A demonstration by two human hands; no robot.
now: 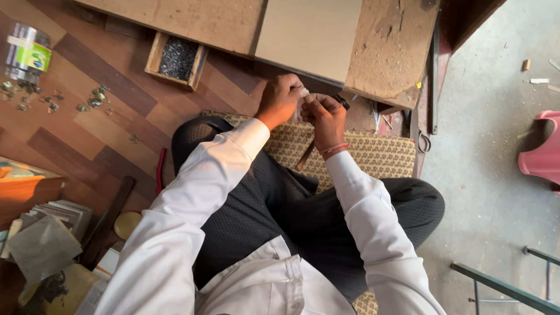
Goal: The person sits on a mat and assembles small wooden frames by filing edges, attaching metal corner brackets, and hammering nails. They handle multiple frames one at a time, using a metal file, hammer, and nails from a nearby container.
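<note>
Head view: left hand (280,99) and right hand (325,116) pressed together at edge of pale board (309,36), both closed on a small white piece (303,93), kind not discernible. Wooden-handled tool (305,154) hanging below right wrist, over patterned cushion (373,153). Judged best: pinch kept firm, wrists braced close to board edge, piece kept in sight. Upper left on wood floor (87,122): clear plastic jar (26,55) with green-and-white label. Nearby, open wooden box (177,60) of dark screws. Lower left: stack of paper packets (49,219).
</note>
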